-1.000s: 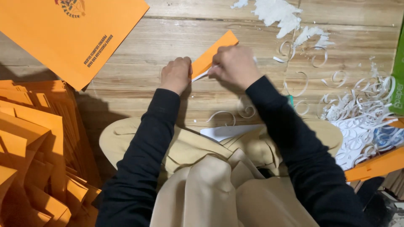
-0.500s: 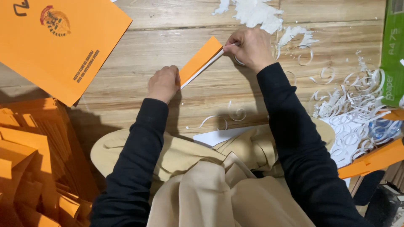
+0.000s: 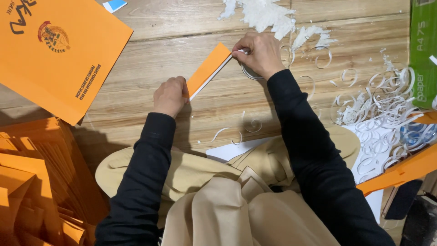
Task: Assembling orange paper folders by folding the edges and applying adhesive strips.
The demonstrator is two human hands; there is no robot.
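I see my left hand [image 3: 170, 95] pressing down the near end of the folded orange strip [image 3: 208, 69], my right hand [image 3: 259, 53] pinching its far end (long axis diagonal between them) on the wooden floor [image 3: 182, 27]; white paper curls [image 3: 382, 95] lie right.

Seated cross-legged on a plank floor [image 3: 150, 27], black sleeves, beige trousers. Left hand [image 3: 170, 95] pressing down the near end of a folded orange strip [image 3: 208, 69], fingers closed over it. Right hand [image 3: 258, 53] pinching the far end, where a thin white edge shows along the strip's lower side. Large orange printed sheet [image 3: 59, 54] lying flat at upper left. Stack of folded orange pieces [image 3: 32, 182] at lower left. White curled shavings [image 3: 382, 105] scattered at right, beside a green paper pack [image 3: 423, 50]. White torn scraps [image 3: 268, 13] just beyond the right hand.
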